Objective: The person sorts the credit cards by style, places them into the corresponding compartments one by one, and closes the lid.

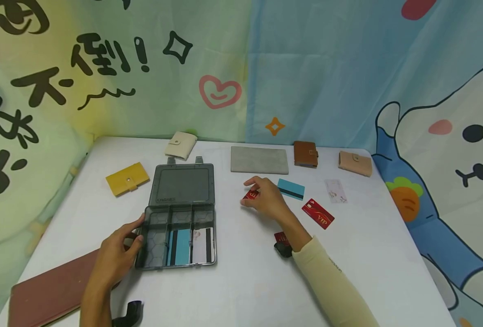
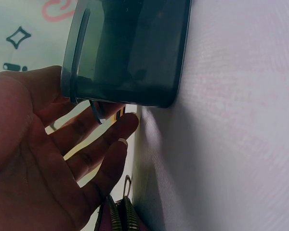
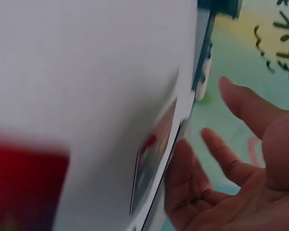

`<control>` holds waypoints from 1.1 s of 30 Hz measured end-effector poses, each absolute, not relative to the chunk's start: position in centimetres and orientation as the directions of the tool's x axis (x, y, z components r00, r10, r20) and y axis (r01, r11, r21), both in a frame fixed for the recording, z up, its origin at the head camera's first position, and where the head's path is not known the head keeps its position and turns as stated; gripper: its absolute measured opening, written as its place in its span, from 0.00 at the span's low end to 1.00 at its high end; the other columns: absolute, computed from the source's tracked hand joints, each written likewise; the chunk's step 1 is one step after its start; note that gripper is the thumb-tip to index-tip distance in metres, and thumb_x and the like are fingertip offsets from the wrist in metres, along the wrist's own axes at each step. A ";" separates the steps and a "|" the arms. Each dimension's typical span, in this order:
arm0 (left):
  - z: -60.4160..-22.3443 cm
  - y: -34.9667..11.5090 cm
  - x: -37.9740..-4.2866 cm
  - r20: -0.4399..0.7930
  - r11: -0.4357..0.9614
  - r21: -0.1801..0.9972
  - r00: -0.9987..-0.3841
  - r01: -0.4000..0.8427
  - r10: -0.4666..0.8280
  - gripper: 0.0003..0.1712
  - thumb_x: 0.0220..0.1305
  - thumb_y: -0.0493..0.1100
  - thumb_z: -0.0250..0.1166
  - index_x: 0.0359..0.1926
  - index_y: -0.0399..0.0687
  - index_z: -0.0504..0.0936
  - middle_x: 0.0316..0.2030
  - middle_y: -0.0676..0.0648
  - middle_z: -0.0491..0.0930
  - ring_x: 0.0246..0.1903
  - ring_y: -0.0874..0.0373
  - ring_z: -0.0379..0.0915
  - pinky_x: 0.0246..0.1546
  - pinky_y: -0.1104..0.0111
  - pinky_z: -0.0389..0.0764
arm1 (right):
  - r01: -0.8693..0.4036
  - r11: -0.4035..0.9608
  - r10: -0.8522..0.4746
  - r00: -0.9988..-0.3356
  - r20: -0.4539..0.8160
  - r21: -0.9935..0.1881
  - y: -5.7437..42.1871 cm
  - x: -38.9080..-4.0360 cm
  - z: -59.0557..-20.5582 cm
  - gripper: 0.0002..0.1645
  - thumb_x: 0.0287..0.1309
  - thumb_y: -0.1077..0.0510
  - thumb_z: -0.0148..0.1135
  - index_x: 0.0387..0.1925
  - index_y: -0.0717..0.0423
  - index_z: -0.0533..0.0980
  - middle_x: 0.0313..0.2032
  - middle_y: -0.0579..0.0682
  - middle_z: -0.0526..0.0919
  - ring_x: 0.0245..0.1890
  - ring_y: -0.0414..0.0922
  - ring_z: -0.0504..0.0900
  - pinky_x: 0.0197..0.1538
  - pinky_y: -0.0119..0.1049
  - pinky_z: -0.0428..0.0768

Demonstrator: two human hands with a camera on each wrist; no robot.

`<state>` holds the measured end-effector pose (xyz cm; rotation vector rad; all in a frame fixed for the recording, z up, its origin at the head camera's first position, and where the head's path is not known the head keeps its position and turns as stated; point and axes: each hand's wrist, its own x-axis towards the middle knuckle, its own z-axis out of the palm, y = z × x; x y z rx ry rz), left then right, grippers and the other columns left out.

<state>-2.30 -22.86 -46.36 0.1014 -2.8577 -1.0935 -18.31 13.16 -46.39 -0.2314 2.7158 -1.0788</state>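
Note:
My left hand (image 1: 116,256) rests at the left side of a dark see-through compartment case (image 1: 151,245), its fingers loosely bent. In the left wrist view the fingers (image 2: 106,154) reach past the corner of the case. The lid (image 1: 181,181) lies folded back. A blue card (image 1: 181,247) and a pale card with a black stripe (image 1: 199,245) lie in the front middle and front right compartments. Over a red card (image 1: 251,195), my right hand (image 1: 269,197) has thumb and forefinger spread apart. In the right wrist view, fingertips come close to the glossy card (image 3: 156,151).
Right of the right hand lie a blue card (image 1: 291,189), a red card (image 1: 318,213) and a clear patterned card (image 1: 336,190). Another red card (image 1: 281,238) is partly under the right wrist. Several wallets, including a grey one (image 1: 259,160) and a yellow one (image 1: 127,179), lie farther back.

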 end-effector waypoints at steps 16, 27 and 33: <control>-46.2 -22.8 -2.4 0.059 0.751 0.659 -0.994 -0.031 -0.093 0.33 0.68 0.34 0.61 0.72 0.53 0.69 0.58 0.40 0.78 0.45 0.48 0.78 0.30 0.70 0.79 | 0.016 0.870 -0.117 -0.964 -0.238 -0.493 13.9 -19.5 -47.2 0.32 0.46 0.45 0.79 0.50 0.51 0.74 0.48 0.54 0.73 0.48 0.51 0.74 0.48 0.46 0.78; -46.2 -22.7 -2.4 0.025 0.748 0.661 -0.994 -0.061 -0.103 0.32 0.69 0.35 0.60 0.73 0.53 0.68 0.59 0.39 0.77 0.45 0.48 0.78 0.30 0.70 0.79 | -0.089 0.729 -0.222 -0.969 -0.112 -0.679 12.4 -17.6 -45.8 0.12 0.62 0.53 0.68 0.46 0.43 0.76 0.32 0.47 0.78 0.31 0.45 0.76 0.31 0.36 0.75; -46.3 -22.7 -2.3 0.048 0.755 0.654 -0.993 -0.049 -0.105 0.32 0.69 0.35 0.60 0.72 0.52 0.69 0.58 0.39 0.78 0.44 0.48 0.78 0.30 0.69 0.79 | -0.151 0.563 -0.319 -0.947 -0.045 -0.813 10.1 -15.8 -44.9 0.19 0.65 0.54 0.65 0.56 0.37 0.76 0.33 0.45 0.77 0.29 0.44 0.74 0.29 0.34 0.75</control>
